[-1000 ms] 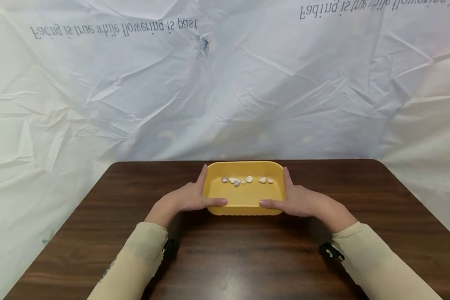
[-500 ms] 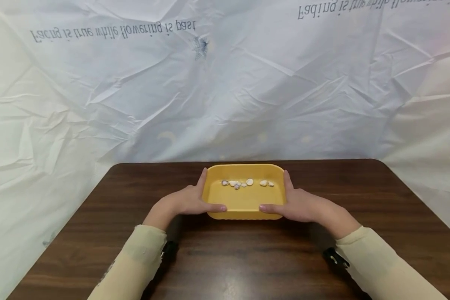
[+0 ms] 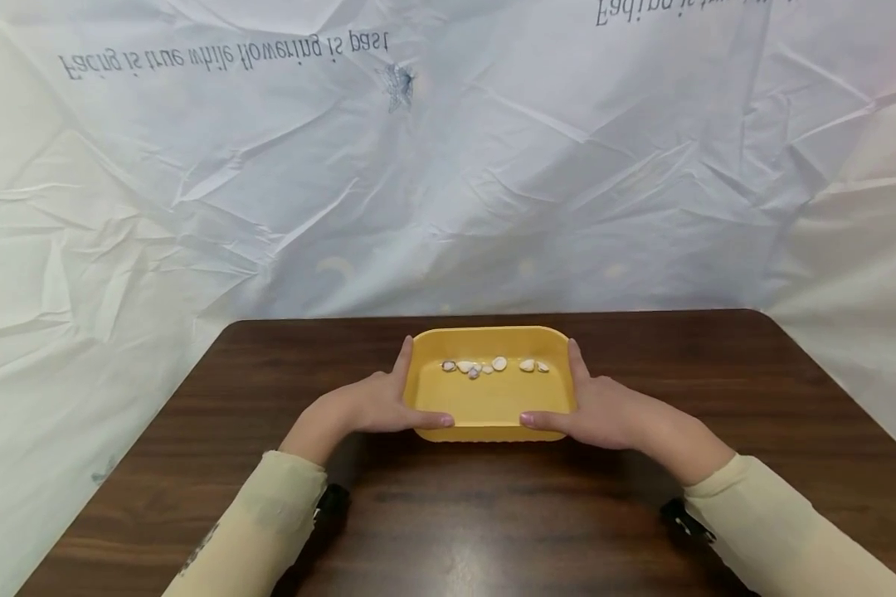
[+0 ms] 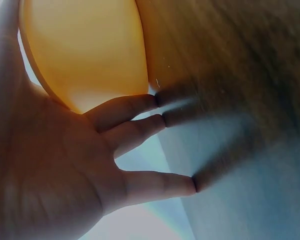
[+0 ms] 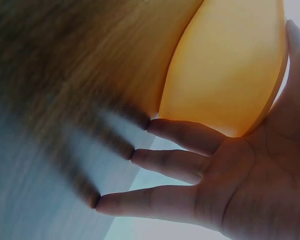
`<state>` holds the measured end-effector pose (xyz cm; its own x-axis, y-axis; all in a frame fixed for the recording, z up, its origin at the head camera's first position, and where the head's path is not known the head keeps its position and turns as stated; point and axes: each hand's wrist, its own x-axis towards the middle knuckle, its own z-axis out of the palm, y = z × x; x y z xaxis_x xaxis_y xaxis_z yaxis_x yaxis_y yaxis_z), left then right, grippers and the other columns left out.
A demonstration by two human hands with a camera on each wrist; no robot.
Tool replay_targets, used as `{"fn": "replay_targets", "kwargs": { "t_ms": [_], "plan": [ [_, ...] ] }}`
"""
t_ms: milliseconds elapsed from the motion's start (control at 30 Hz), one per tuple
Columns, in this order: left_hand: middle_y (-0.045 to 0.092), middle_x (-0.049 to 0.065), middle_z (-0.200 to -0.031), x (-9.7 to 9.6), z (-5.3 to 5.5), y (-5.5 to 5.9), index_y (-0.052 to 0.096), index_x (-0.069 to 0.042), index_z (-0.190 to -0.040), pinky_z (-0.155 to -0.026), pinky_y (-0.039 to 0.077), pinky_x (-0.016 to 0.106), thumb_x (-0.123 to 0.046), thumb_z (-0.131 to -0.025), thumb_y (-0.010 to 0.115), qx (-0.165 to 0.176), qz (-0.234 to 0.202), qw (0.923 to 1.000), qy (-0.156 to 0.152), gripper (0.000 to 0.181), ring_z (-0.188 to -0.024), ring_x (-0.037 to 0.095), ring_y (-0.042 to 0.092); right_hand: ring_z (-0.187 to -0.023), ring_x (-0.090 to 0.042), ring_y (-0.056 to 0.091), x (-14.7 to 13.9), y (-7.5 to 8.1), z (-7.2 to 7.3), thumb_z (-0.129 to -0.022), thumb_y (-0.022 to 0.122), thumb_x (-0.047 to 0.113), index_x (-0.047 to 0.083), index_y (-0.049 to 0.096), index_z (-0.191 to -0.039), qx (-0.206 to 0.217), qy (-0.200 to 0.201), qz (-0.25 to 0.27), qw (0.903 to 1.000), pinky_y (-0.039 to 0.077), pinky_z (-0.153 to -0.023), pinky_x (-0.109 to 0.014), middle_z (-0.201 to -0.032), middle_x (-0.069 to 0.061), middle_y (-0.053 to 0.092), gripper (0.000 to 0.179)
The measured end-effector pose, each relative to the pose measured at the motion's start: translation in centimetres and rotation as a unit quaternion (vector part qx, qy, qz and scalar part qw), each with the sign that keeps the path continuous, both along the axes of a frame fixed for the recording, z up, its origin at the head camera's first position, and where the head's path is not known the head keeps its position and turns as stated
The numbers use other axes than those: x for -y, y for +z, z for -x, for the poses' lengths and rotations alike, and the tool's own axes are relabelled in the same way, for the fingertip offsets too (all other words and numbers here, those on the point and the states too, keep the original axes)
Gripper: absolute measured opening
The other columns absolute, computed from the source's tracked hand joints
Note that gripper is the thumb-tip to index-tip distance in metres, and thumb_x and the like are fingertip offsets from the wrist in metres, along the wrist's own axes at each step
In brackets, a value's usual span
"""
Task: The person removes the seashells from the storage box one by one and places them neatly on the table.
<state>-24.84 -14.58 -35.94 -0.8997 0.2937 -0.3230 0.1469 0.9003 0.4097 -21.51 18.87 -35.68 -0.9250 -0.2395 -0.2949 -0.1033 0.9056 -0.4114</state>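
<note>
A yellow rectangular plastic tray (image 3: 485, 406) rests on the table near its far edge. Inside, several small white and purplish seashells (image 3: 499, 363) lie in a loose row along the back. My left hand (image 3: 373, 402) lies against the tray's left side, thumb along the near rim. Mirroring it, my right hand (image 3: 601, 410) touches the right side, its thumb also on the near rim. Both wrist views show straight, spread fingers (image 4: 160, 185) whose tips meet the tabletop, with the palm close against the yellow wall (image 5: 225, 75).
The dark wood-grain table (image 3: 440, 514) has rounded far corners. Behind it hangs a wrinkled white sheet (image 3: 448, 166) with printed lettering, reaching right to the table's back edge. A black band (image 3: 687, 522) shows below the right sleeve.
Both hands and the tray have shifted slightly toward me, so a little more table shows behind the tray. The shells keep their arrangement inside.
</note>
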Motion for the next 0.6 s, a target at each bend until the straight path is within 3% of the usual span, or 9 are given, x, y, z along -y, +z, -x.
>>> {"fn": "replay_targets", "kwargs": {
  "t_ms": [100,333,600],
  "plan": [
    [0.052,0.028,-0.154,0.02,-0.34,0.02,-0.025,-0.026,-0.168,-0.107,0.050,0.047,-0.090,-0.074,0.072,0.002,0.000,1.0000,0.003,0.150,-0.133,0.029,0.060,-0.083,-0.022,0.063,0.01,0.13,-0.17,-0.084,0.063,0.088,0.000,-0.032,-0.162,0.007,0.000,0.003,1.0000,0.048,-0.075,-0.036,-0.098,-0.016,0.070,0.151],
    [0.064,0.019,-0.131,-0.16,-0.63,0.02,-0.025,-0.028,-0.168,-0.098,0.050,0.042,-0.090,-0.073,0.072,0.001,0.003,1.0000,0.007,0.149,-0.112,0.021,0.062,-0.074,-0.020,0.060,-0.12,0.17,-0.62,-0.086,0.063,0.086,0.003,-0.034,-0.161,0.010,0.001,0.013,0.9999,0.045,-0.070,-0.034,-0.086,-0.011,0.065,0.149],
    [0.047,0.029,-0.159,-0.28,-0.87,0.48,-0.024,-0.029,-0.168,-0.111,0.049,0.050,-0.091,-0.074,0.069,0.001,0.013,0.9999,0.004,0.146,-0.141,0.033,0.056,-0.075,-0.020,0.061,-0.28,0.19,-0.71,-0.085,0.062,0.087,0.003,-0.034,-0.161,0.012,0.003,0.012,0.9999,0.046,-0.071,-0.035,-0.087,-0.011,0.066,0.148]
  ]
}}
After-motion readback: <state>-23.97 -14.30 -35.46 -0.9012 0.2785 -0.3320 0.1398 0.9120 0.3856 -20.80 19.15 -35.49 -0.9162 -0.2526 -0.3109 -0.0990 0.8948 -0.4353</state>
